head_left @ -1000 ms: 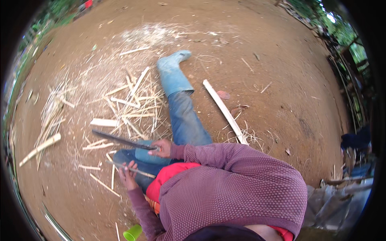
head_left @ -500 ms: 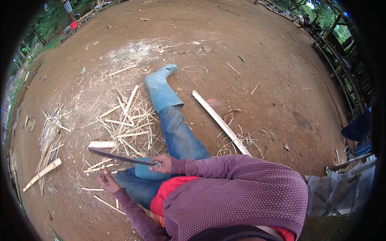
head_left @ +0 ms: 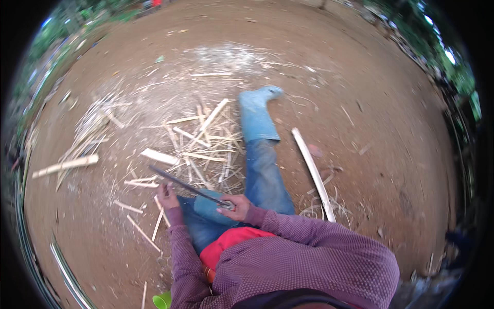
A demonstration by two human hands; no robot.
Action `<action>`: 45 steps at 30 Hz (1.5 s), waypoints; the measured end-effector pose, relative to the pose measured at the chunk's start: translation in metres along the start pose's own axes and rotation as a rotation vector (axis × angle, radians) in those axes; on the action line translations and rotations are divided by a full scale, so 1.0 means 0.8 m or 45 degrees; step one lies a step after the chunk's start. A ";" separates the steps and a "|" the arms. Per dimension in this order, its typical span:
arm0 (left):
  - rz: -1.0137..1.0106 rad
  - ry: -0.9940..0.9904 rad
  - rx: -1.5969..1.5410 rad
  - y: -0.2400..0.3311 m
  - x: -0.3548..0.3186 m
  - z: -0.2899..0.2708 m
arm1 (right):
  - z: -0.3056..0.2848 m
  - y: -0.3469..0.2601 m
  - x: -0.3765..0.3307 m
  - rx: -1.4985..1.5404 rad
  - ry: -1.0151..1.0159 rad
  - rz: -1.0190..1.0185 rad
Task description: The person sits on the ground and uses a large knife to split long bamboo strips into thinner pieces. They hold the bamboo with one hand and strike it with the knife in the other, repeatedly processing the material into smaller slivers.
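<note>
My right hand (head_left: 235, 207) is closed round the handle of a machete (head_left: 188, 186). Its long dark blade slants up and left over my bent leg, across the blue boot (head_left: 210, 203) on that side. Just below the blade's outer half is my left hand (head_left: 167, 195), its fingers drawn together; blur hides what, if anything, lies between them. Close to this hand, pale split bamboo pieces (head_left: 142, 183) lie on the ground. A larger heap of split strips (head_left: 208, 138) lies between there and my outstretched leg in its blue boot (head_left: 259, 114).
A long split bamboo length (head_left: 313, 174) lies right of my outstretched leg. At left are a bundle of thin strips (head_left: 92, 126) and a thicker bamboo piece (head_left: 65, 166). A lime green container (head_left: 162, 299) stands by my left sleeve. Pale shavings (head_left: 226, 56) cover dirt farther off.
The view has swung left, so the ground things appear farther right. My left hand has risen nearer the blade. The machete stays in my right hand, and the green container has come into view.
</note>
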State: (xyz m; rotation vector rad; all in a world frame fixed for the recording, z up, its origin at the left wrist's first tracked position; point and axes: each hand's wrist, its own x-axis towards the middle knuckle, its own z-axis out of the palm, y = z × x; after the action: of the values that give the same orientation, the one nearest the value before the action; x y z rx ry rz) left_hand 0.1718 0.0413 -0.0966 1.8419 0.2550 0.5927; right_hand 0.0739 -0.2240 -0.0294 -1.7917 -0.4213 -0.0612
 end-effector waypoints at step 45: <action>-0.098 -0.242 0.575 -0.035 -0.035 0.014 | 0.025 0.002 0.080 -0.390 -0.064 0.131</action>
State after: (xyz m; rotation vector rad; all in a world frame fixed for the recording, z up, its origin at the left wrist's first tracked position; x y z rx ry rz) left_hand 0.1568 0.0289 -0.1332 2.2953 0.3510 0.3172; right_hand 0.1302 -0.1896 -0.0199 -2.1179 -0.3696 -0.0083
